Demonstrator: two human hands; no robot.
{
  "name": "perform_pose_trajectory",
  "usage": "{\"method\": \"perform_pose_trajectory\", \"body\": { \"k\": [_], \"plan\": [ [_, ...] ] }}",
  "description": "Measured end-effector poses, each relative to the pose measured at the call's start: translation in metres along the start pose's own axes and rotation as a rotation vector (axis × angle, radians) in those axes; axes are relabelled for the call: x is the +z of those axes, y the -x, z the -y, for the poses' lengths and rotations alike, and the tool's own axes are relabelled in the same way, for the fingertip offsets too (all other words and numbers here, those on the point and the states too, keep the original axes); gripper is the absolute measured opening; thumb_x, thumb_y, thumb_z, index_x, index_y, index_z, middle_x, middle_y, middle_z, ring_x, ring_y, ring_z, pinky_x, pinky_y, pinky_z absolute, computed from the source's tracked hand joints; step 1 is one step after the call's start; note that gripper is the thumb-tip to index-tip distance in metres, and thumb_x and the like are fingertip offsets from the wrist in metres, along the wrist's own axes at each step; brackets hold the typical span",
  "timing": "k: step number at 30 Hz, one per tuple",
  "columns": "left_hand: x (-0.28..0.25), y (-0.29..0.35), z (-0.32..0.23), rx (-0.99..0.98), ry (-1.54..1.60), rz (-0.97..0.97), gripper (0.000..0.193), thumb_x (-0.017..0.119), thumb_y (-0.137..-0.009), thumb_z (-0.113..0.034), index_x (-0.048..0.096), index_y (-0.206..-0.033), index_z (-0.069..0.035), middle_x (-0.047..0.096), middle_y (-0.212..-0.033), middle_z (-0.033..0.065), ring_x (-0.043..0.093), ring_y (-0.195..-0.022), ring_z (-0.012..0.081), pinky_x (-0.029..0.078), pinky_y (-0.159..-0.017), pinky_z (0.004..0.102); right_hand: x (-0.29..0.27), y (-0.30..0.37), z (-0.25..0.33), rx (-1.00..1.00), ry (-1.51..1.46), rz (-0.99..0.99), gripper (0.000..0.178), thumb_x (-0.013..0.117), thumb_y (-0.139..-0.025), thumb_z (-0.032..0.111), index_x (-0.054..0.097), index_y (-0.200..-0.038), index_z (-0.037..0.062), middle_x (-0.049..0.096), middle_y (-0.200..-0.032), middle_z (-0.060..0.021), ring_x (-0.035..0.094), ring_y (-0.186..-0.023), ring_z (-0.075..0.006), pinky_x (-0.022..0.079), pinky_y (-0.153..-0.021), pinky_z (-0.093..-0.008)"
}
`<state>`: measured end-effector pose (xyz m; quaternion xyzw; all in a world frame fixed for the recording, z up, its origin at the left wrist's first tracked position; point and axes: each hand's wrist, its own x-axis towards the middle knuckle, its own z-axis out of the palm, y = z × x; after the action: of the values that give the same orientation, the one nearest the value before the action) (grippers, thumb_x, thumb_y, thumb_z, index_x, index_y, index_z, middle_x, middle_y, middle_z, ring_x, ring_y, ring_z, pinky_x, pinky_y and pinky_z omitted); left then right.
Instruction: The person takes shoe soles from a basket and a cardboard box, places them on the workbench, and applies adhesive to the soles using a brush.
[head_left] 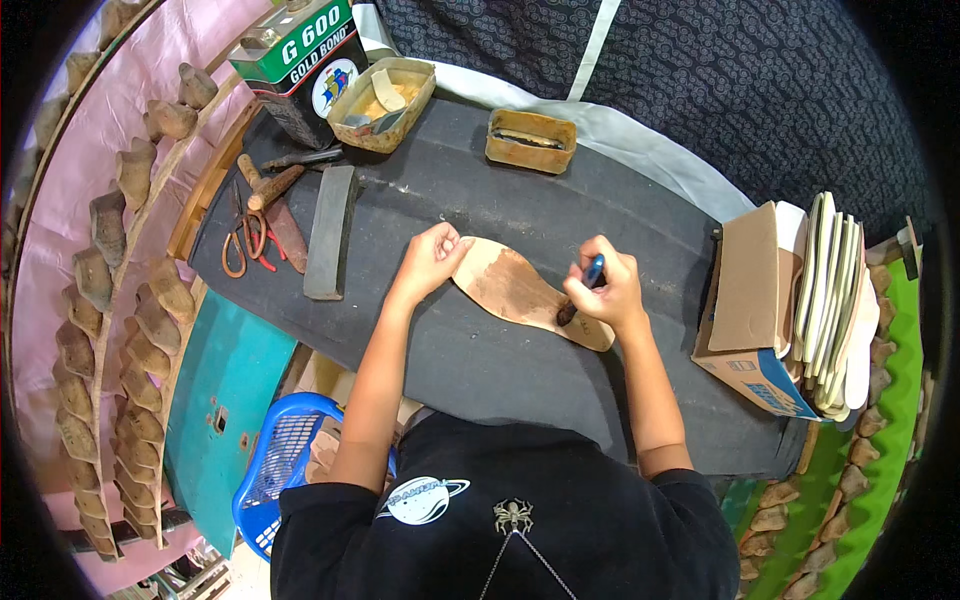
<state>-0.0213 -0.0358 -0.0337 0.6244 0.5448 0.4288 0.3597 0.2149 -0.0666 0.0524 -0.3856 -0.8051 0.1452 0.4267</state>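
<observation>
A tan shoe insole lies flat on the dark-covered table, with a darker brown patch across its middle. At its wide end, my left hand pinches the edge between thumb and fingers. My right hand is closed round the blue handle of a brush. The dark brush tip touches the insole near its narrow end, and my fingers hide part of the handle.
A yellowish tub and a larger tub stand at the back beside a rectangular can. Scissors, a hammer and a grey block lie left. A cardboard box with stacked pale soles is right.
</observation>
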Motion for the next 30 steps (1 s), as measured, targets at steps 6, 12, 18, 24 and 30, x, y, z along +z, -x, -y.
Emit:
{"method": "perform_pose_trajectory", "body": {
  "k": [6, 12, 18, 24, 30],
  "plan": [
    [0.005, -0.001, -0.001, 0.014, 0.022, 0.019, 0.023, 0.060, -0.076, -0.018, 0.046, -0.063, -0.004, 0.037, -0.051, -0.0068, 0.032, -0.049, 0.0004, 0.026, -0.042, 0.0169, 0.039, -0.006, 0.001, -0.035, -0.302, -0.205, 0.023, 0.062, -0.068, -0.003, 0.040, -0.074, 0.0040, 0.053, -0.061, -0.0054, 0.049, -0.054, -0.0083, 0.039, -0.048, -0.0200],
    [0.004, -0.003, -0.001, 0.001, 0.017, 0.010, 0.025, 0.061, -0.073, -0.019, 0.046, -0.062, -0.002, 0.039, -0.050, -0.0017, 0.034, -0.049, 0.0034, 0.032, -0.044, 0.0197, 0.040, 0.012, -0.010, -0.112, -0.338, -0.246, 0.022, 0.061, -0.065, -0.002, 0.041, -0.074, 0.0039, 0.050, -0.058, -0.0061, 0.050, -0.050, -0.0140, 0.041, -0.048, -0.0239],
    [0.003, -0.002, 0.009, 0.025, 0.007, 0.003, 0.023, 0.060, -0.076, -0.018, 0.046, -0.064, -0.004, 0.036, -0.051, -0.0068, 0.032, -0.049, 0.0007, 0.026, -0.042, 0.0172, 0.001, 0.023, -0.016, -0.123, -0.215, -0.192, 0.019, 0.054, -0.056, -0.003, 0.039, -0.064, 0.0043, 0.043, -0.050, -0.0048, 0.044, -0.039, -0.0142, 0.035, -0.039, -0.0235],
    [0.004, -0.002, -0.001, 0.020, -0.026, 0.008, 0.024, 0.061, -0.074, -0.018, 0.047, -0.063, -0.003, 0.038, -0.050, -0.0040, 0.033, -0.049, 0.0020, 0.030, -0.043, 0.0185, 0.024, 0.009, 0.001, -0.142, -0.251, -0.258, 0.020, 0.055, -0.062, -0.006, 0.038, -0.066, 0.0037, 0.047, -0.052, -0.0064, 0.045, -0.043, -0.0125, 0.037, -0.041, -0.0229],
    [0.004, -0.002, 0.002, 0.012, 0.014, 0.007, 0.025, 0.062, -0.073, -0.019, 0.047, -0.063, -0.002, 0.040, -0.050, -0.0018, 0.035, -0.049, 0.0028, 0.032, -0.043, 0.0192, 0.060, 0.006, 0.005, -0.383, -0.275, -0.208, 0.026, 0.060, -0.062, -0.006, 0.039, -0.074, 0.0032, 0.053, -0.058, -0.0109, 0.055, -0.050, -0.0197, 0.043, -0.044, -0.0260]
  ]
}}
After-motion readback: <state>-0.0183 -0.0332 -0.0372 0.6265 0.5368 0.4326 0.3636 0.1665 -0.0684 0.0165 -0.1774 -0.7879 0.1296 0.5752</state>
